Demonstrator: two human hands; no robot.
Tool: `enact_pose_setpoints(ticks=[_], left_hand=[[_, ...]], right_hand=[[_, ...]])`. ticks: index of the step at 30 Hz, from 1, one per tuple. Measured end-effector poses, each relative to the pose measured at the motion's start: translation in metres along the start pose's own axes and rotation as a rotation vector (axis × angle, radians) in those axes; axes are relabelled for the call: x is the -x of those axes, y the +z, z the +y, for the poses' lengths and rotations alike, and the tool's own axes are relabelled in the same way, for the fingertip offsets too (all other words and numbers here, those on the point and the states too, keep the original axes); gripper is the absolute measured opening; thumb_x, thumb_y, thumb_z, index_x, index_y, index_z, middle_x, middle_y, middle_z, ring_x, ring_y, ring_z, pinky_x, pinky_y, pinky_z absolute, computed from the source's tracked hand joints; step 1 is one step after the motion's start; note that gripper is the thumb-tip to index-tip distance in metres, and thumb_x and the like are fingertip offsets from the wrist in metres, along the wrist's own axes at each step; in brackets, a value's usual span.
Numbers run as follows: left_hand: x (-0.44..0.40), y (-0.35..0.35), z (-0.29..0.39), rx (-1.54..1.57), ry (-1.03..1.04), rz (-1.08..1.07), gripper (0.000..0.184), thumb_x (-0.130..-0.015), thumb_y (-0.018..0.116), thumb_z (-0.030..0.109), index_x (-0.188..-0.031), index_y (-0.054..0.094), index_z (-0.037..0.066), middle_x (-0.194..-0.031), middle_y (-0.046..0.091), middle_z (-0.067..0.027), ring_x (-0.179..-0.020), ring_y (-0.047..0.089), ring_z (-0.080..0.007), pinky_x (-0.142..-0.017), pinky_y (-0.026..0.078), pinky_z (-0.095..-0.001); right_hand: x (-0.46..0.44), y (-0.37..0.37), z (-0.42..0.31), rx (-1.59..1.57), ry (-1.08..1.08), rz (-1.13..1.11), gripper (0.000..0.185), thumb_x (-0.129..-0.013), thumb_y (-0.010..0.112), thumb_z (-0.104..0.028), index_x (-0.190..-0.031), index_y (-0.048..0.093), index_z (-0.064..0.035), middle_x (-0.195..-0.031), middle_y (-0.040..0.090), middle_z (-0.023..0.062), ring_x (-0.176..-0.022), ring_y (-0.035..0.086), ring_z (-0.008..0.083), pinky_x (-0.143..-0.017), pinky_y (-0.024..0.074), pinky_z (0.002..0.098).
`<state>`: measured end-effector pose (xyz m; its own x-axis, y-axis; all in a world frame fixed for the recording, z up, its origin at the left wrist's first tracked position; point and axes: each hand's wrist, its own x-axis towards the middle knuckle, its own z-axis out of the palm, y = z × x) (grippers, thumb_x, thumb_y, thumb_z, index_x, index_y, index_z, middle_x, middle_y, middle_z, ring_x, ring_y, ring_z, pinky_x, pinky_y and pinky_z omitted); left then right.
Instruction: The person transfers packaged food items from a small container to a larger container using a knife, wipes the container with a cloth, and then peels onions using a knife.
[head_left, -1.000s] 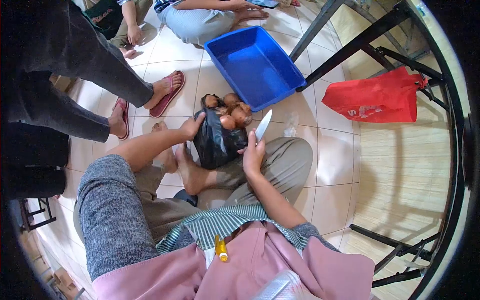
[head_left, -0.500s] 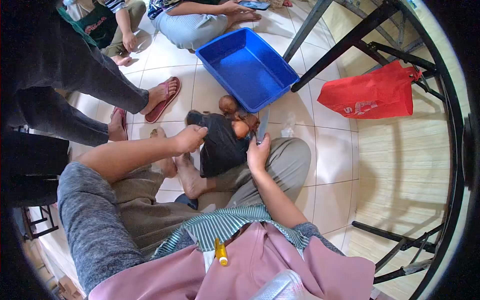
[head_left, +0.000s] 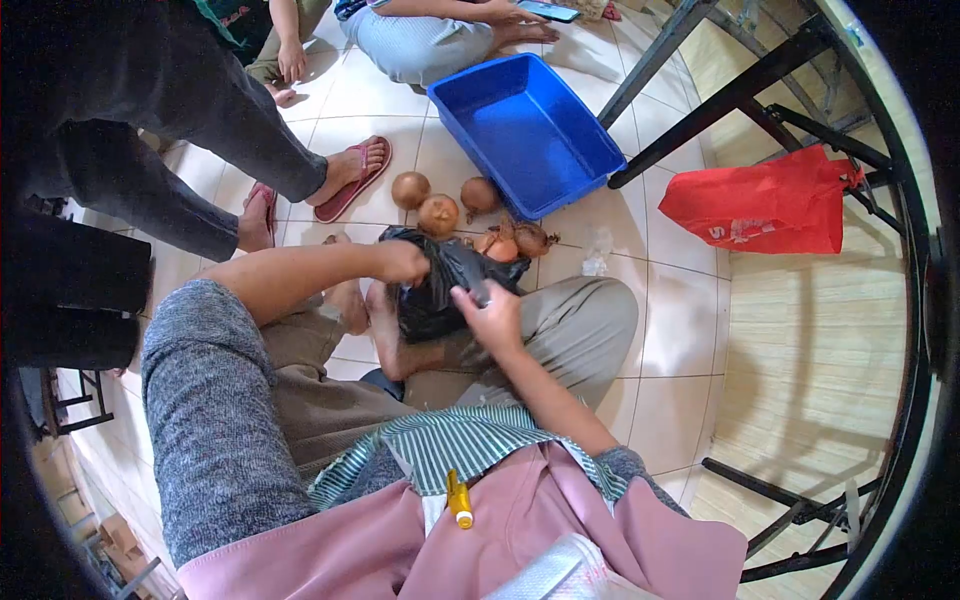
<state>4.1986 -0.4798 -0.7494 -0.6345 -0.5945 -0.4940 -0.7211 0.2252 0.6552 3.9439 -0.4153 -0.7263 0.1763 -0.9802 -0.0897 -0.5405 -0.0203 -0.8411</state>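
A black plastic bag [head_left: 425,305] lies crumpled over my crossed legs. My left hand [head_left: 405,263] is closed on its upper left edge. My right hand [head_left: 492,322] is at the bag's right side, thumb and fingers closed around a grey, motion-blurred shape that looks like the knife [head_left: 474,285]; its blade is hard to tell from the shiny plastic. Several onions lie just beyond the bag: a brown onion [head_left: 438,214], another brown onion [head_left: 410,190], a darker onion [head_left: 480,195] by the tub, a paler orange onion [head_left: 497,246] and an onion with loose skin [head_left: 532,240].
A blue plastic tub [head_left: 447,112] stands on the tiles beyond the onions. On the right are black metal table legs [head_left: 690,120] and a hanging red bag [head_left: 760,205]. A person in sandals [head_left: 355,180] stands at left; another sits behind, holding a phone [head_left: 548,11].
My right hand has moved left onto the bag, and the knife no longer points away from me. More onions now show on the floor. The view has shifted slightly left.
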Motion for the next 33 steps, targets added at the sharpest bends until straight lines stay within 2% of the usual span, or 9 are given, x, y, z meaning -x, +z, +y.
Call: enact_pose_setpoints(ticks=[3, 5, 8, 18, 25, 28, 30, 31, 33], left_hand=[[-0.014, 0.042, -0.026, -0.302, -0.062, -0.323, 0.067, -0.083, 0.053, 0.067, -0.092, 0.075, 0.004, -0.092, 0.072, -0.0173, -0.094, 0.068, -0.0311, -0.08, 0.052, -0.0413], [0.023, 0.01, 0.076, -0.361, -0.303, -0.292, 0.074, -0.076, 0.058, 0.073, -0.099, 0.075, 0.005, -0.097, 0.072, -0.0154, -0.098, 0.068, -0.0297, -0.083, 0.053, -0.0408], [0.014, 0.018, 0.088, -0.647, -0.332, -0.354, 0.079, -0.068, 0.066, 0.076, -0.105, 0.074, 0.006, -0.104, 0.071, -0.0134, -0.099, 0.068, -0.0274, -0.085, 0.054, -0.0387], [0.02, 0.08, 0.017, -0.285, -0.434, 0.024, 0.04, -0.076, 0.07, 0.043, -0.081, 0.075, 0.004, -0.088, 0.069, -0.0225, -0.095, 0.067, -0.0376, -0.086, 0.052, -0.047], [0.026, 0.049, 0.049, -0.324, -0.085, 0.057, 0.035, -0.086, 0.054, 0.031, -0.085, 0.071, 0.001, -0.083, 0.07, -0.0198, -0.084, 0.069, -0.034, -0.077, 0.052, -0.0435], [0.028, 0.011, 0.094, 0.33, -0.111, 0.074, 0.035, -0.088, 0.052, 0.028, -0.078, 0.067, -0.001, -0.071, 0.068, -0.0144, -0.067, 0.067, -0.0236, -0.064, 0.052, -0.0377], [0.018, -0.007, 0.103, 0.556, 0.127, 0.158, 0.034, -0.089, 0.051, 0.026, -0.074, 0.062, -0.003, -0.061, 0.062, -0.0104, -0.056, 0.062, -0.0163, -0.057, 0.049, -0.0331], [0.014, -0.017, 0.112, 0.669, 0.171, 0.217, 0.033, -0.089, 0.053, 0.025, -0.064, 0.056, 0.003, -0.057, 0.056, -0.0054, -0.052, 0.054, -0.0153, -0.051, 0.044, -0.0318], [0.003, -0.027, 0.129, 1.039, 0.113, 0.343, 0.034, -0.087, 0.054, 0.023, -0.058, 0.043, 0.009, -0.054, 0.038, -0.0007, -0.052, 0.051, -0.0181, -0.053, 0.041, -0.0322]], right_hand=[[0.003, 0.011, -0.002, 0.02, 0.032, -0.031, 0.039, -0.078, 0.079, -0.035, -0.074, 0.062, -0.0009, -0.063, 0.062, 0.0117, -0.058, 0.061, 0.0217, -0.06, 0.0494, 0.0361], [-0.001, 0.009, 0.003, -0.023, 0.052, 0.001, 0.037, -0.079, 0.079, -0.033, -0.075, 0.063, -0.0008, -0.063, 0.063, 0.012, -0.059, 0.062, 0.0214, -0.06, 0.0498, 0.036], [-0.007, 0.013, 0.019, -0.042, 0.076, 0.059, 0.031, -0.081, 0.076, -0.029, -0.079, 0.064, -0.0009, -0.064, 0.064, 0.0087, -0.059, 0.062, 0.0172, -0.06, 0.0502, 0.0341], [-0.024, 0.005, 0.039, -0.323, 0.161, 0.147, 0.02, -0.09, 0.068, -0.023, -0.091, 0.064, -0.0037, -0.071, 0.068, 0.0042, -0.045, 0.054, 0.0095, -0.04, 0.042, 0.0259], [-0.023, 0.0, 0.039, -0.346, 0.105, 0.205, 0.02, -0.091, 0.068, -0.023, -0.091, 0.065, -0.0038, -0.071, 0.066, 0.0022, -0.045, 0.051, 0.0077, -0.04, 0.0394, 0.0249], [-0.023, -0.008, 0.033, -0.45, 0.119, 0.252, 0.023, -0.091, 0.068, -0.026, -0.093, 0.065, -0.0035, -0.074, 0.066, 0.0025, -0.045, 0.05, 0.0068, -0.04, 0.0378, 0.0239], [-0.018, -0.021, 0.01, -0.611, 0.131, 0.258, 0.027, -0.091, 0.068, -0.029, -0.095, 0.064, -0.0032, -0.077, 0.067, 0.0032, -0.045, 0.049, 0.0059, -0.039, 0.0366, 0.0234], [-0.015, -0.03, 0.007, -0.634, 0.152, 0.184, 0.039, -0.088, 0.072, -0.037, -0.102, 0.062, -0.0021, -0.085, 0.064, 0.0008, -0.067, 0.058, 0.0149, -0.067, 0.049, 0.0296], [-0.009, -0.028, 0.006, -0.581, -0.142, 0.274, 0.044, -0.085, 0.075, -0.039, -0.104, 0.06, -0.0022, -0.092, 0.063, 0.0033, -0.077, 0.059, 0.0163, -0.072, 0.0491, 0.0315]])
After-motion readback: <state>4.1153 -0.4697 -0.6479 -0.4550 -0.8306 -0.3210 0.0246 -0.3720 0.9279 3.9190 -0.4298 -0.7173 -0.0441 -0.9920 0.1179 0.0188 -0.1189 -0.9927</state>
